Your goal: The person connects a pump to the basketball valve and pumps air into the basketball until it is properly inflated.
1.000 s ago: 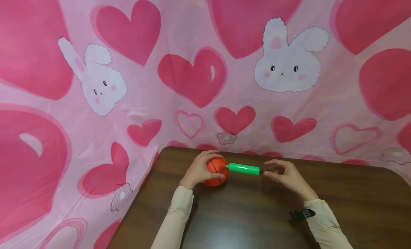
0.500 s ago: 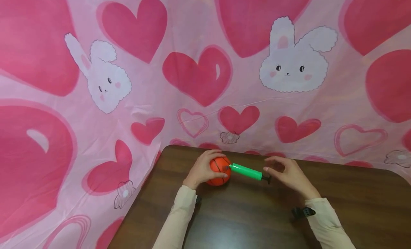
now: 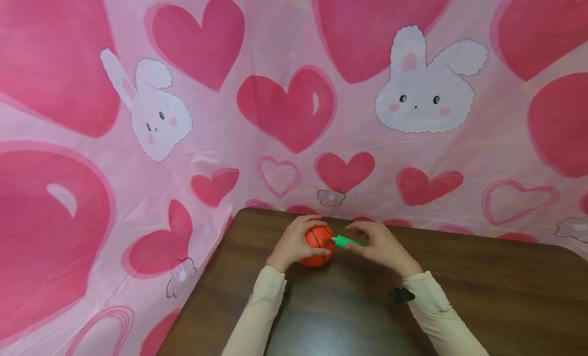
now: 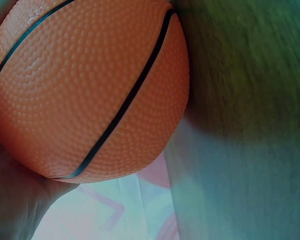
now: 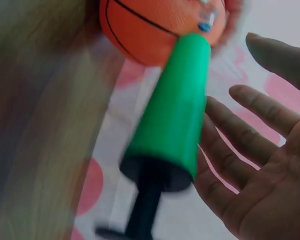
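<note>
My left hand grips a small orange toy basketball with black lines, thumb on the near side and fingers over the far side. Its pebbled surface fills much of the left wrist view. A green hand pump points its nozzle end at the ball; whether a needle sits inside the ball cannot be seen. The pump's black rod and handle stick out at the back. Around the pump's far side, my right hand spreads its fingers, apart from the barrel in the right wrist view.
Everything is over a dark brown wooden table. A pink cloth printed with hearts and rabbits hangs close behind the table's back edge and on the left. Black bands sit at both wrists.
The right hand has let go of the pump's handle and moved left beside the barrel. The pump's handle end dropped toward the near side. The left hand keeps hold of the ball.
</note>
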